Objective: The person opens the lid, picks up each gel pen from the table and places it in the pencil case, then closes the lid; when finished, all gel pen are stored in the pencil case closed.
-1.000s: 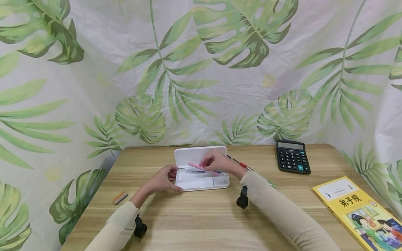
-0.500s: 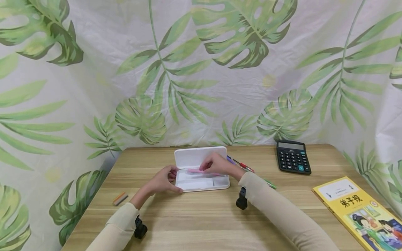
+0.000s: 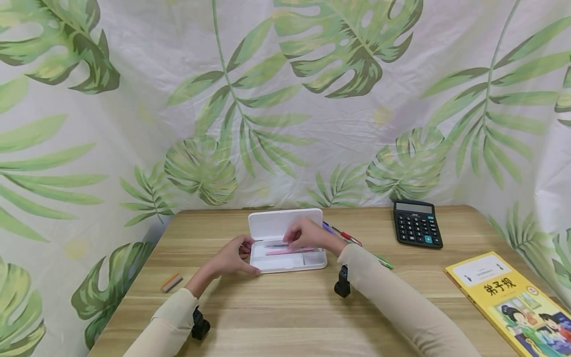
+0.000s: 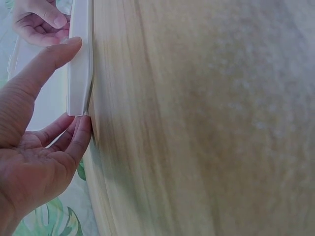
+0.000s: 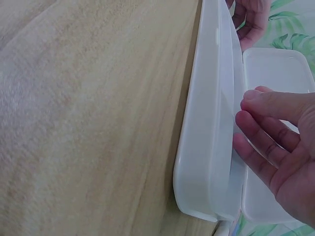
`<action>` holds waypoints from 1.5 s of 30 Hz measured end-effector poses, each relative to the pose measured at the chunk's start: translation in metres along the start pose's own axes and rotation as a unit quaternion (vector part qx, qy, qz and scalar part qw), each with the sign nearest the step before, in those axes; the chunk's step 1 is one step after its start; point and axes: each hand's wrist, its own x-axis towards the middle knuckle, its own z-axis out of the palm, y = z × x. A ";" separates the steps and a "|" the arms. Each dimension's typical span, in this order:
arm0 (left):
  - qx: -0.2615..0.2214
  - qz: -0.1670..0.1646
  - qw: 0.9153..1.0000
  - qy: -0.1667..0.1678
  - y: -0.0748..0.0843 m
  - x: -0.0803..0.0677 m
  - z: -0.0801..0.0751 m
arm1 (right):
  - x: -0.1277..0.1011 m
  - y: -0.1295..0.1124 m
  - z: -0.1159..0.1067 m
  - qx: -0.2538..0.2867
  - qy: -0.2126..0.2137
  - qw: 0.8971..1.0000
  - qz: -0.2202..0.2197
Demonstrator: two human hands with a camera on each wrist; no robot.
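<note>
While the white pencil case (image 3: 287, 248) sits open near the middle of the wooden table (image 3: 285, 307), its lid standing up at the back, a pink pen (image 3: 287, 251) lies lengthwise in its tray with a darker pen just behind it, partly covered by fingers. What else the tray holds is hard to make out. The right hand (image 3: 308, 234) hovers over the tray's back right part, fingers loosely bent and gripping nothing; the right wrist view shows the same fingers (image 5: 266, 132) relaxed, just above the case wall. The left hand (image 3: 232, 258) is at the case's left end: its thumb (image 4: 47, 64) presses along the front edge and its fingers meet the corner, straight rather than wrapped round.

Behind the right wrist, a purple pen and a red pen (image 3: 348, 236) lie partly hidden on the table; a green pen (image 3: 383, 262) peeks out beside the sleeve. Farther right stand a black calculator (image 3: 417, 223) and a yellow book (image 3: 513, 297), the book cut off by the frame edge. An eraser (image 3: 171, 281) lies well apart to the left.
</note>
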 end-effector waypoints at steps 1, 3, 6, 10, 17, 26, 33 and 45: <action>0.000 0.001 1.000 0.000 0.000 0.000 0.000 | 0.000 0.000 0.000 0.001 0.001 1.000 0.001; 0.001 0.000 1.000 0.000 -0.001 0.000 0.001 | -0.001 0.001 0.000 0.004 0.003 1.000 0.000; 0.001 0.000 1.000 0.000 -0.001 0.000 0.001 | -0.002 0.002 -0.001 0.006 0.004 1.000 -0.003; -0.003 -0.001 1.000 -0.001 -0.001 0.001 0.002 | -0.004 0.003 -0.005 0.011 -0.001 1.000 0.004; -0.007 -0.005 1.000 -0.002 -0.002 0.000 0.002 | -0.009 0.001 -0.013 0.003 -0.008 1.000 0.023; -0.011 -0.007 1.000 -0.008 0.000 -0.002 0.004 | -0.025 0.004 -0.028 0.023 -0.039 0.998 0.038; -0.008 -0.005 1.000 -0.008 -0.002 -0.001 0.002 | -0.044 0.006 -0.047 0.038 -0.038 0.997 0.055; 0.004 -0.002 1.000 -0.006 -0.002 0.002 -0.002 | -0.076 0.020 -0.083 0.044 -0.015 0.996 0.079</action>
